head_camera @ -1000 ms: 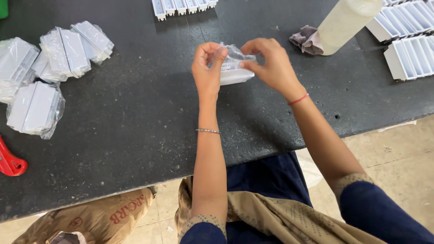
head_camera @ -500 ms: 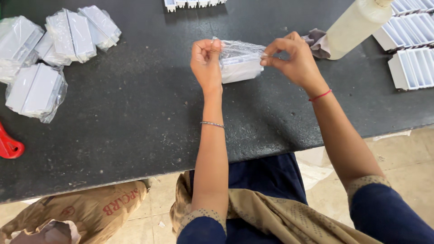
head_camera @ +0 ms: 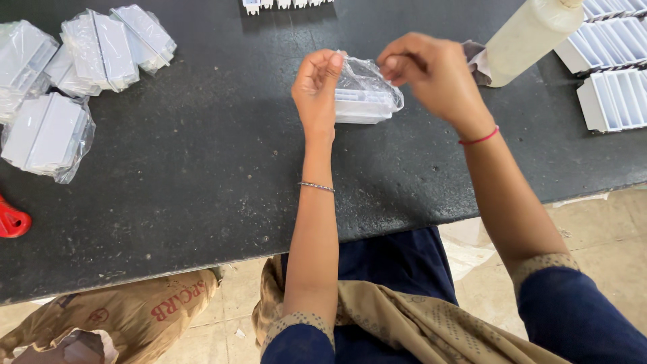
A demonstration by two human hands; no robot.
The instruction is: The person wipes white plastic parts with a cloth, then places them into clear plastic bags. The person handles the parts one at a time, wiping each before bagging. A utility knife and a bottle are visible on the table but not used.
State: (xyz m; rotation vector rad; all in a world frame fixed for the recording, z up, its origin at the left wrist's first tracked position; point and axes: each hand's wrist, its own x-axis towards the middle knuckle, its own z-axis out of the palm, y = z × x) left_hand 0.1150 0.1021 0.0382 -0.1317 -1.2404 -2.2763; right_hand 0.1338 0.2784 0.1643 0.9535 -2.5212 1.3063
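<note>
A clear plastic bag of white flat parts (head_camera: 364, 98) rests on the black table (head_camera: 202, 168) between my hands. My left hand (head_camera: 315, 91) grips the bag's left side, thumb pressed on the top. My right hand (head_camera: 431, 74) pinches the bag's upper right edge with closed fingers. A thin bangle sits on my left wrist and a red thread on my right wrist.
Several filled clear bags of white parts (head_camera: 74, 74) lie at the far left. Rows of loose white parts (head_camera: 613, 74) stand at the right and at the top edge. A pale plastic bottle (head_camera: 529, 34) leans behind my right hand. A red tool (head_camera: 12, 221) and a brown sack (head_camera: 121, 313) are at lower left.
Both hands have stayed on the bag; my right hand has shifted its pinch along the bag's top edge, and the bag now sits lower on the table.
</note>
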